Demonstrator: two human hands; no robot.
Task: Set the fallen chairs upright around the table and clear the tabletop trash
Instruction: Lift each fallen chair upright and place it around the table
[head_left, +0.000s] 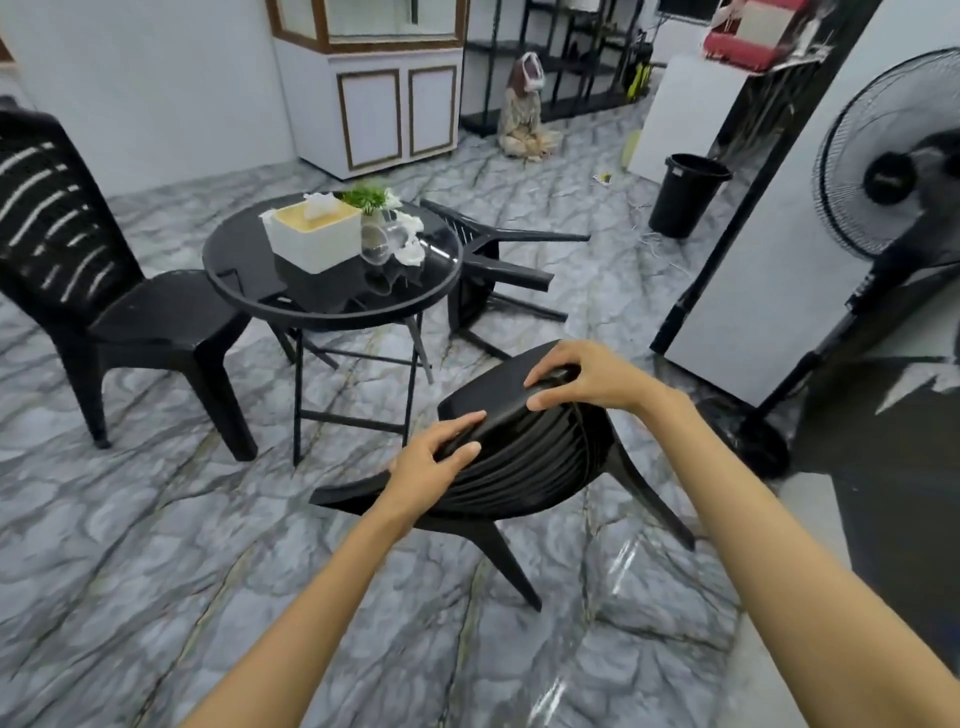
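Observation:
A black plastic chair (524, 467) stands tilted in front of me, near the round black glass table (249, 291). My left hand (431, 457) grips the left end of its backrest top and my right hand (576, 382) grips the right end. A second black chair (498, 270) lies on its side on the floor right of the table. A third chair (104, 291) stands upright at the table's left. On the tabletop lie a tipped clear plastic cup (382, 247) and crumpled white tissues (410, 252).
The table also holds a white tissue box (317, 236) and a small green plant (370, 198). A black bin (685, 193) stands on the floor at the back right. A black standing fan (883, 171) is close on the right; a person sits by the far shelves.

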